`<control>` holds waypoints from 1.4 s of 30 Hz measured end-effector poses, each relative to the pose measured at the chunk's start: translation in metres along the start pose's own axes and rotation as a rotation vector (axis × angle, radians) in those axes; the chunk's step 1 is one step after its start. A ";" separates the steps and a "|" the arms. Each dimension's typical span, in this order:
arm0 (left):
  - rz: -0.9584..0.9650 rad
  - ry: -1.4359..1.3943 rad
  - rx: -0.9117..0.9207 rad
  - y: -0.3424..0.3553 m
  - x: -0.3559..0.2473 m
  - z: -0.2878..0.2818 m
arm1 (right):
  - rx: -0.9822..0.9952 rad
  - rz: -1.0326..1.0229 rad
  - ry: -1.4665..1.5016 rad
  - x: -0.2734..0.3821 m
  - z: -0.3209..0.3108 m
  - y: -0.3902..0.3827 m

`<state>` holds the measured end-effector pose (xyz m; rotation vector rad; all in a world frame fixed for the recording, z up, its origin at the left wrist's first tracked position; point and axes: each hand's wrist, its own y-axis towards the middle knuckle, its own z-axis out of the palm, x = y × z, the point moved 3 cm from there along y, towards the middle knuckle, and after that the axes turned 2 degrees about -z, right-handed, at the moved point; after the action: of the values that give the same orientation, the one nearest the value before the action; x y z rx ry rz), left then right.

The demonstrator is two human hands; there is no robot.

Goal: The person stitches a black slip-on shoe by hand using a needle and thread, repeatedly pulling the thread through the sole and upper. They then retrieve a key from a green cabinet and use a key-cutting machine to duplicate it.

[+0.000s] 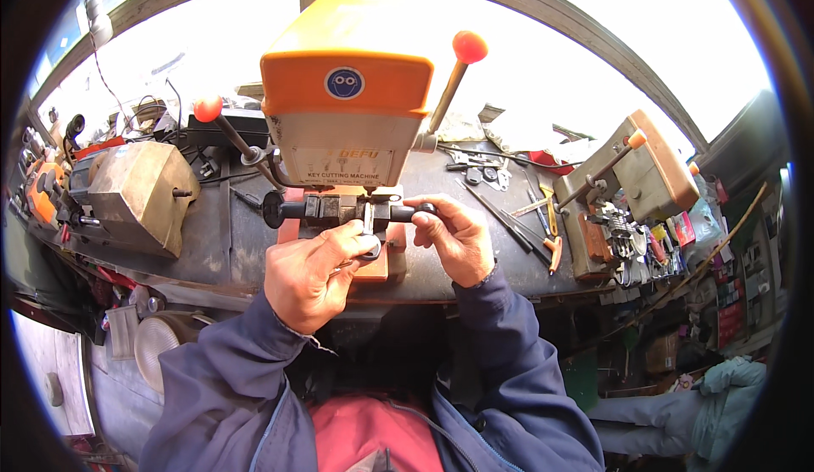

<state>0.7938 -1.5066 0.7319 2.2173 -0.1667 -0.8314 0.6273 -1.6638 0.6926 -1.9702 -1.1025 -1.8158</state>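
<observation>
In front of me stands an orange and grey key cutting machine (339, 137). My left hand (307, 279) pinches the dark head of a key (369, 248), whose blade points away from me into the machine's clamp (337, 209). On the clamp's right side, the fingers and thumb of my right hand (458, 239) are closed round a black clamp knob (426, 210). A matching round black knob (273, 209) sticks out at the left, untouched. The blade's tip is hard to make out among the metal parts.
Levers with a left red ball (207, 108) and a right red ball (469, 47) flank the machine. A beige machine (144, 196) stands left, another (649, 167) right, beside hanging keys (623, 230). Pliers (553, 251) and long dark tools (500, 222) lie on the dark bench (428, 281).
</observation>
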 end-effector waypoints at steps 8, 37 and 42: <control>0.022 0.025 0.011 -0.002 -0.004 0.001 | 0.079 0.227 0.139 0.006 -0.006 0.009; -0.020 0.124 0.057 -0.001 -0.008 0.000 | 0.206 -0.468 -0.657 0.053 0.012 0.007; -0.023 0.209 0.105 0.002 -0.008 0.001 | 0.218 -0.455 -0.624 0.053 0.011 0.009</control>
<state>0.7870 -1.5057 0.7373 2.3919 -0.0858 -0.6097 0.6382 -1.6437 0.7420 -2.3458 -1.9734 -1.1648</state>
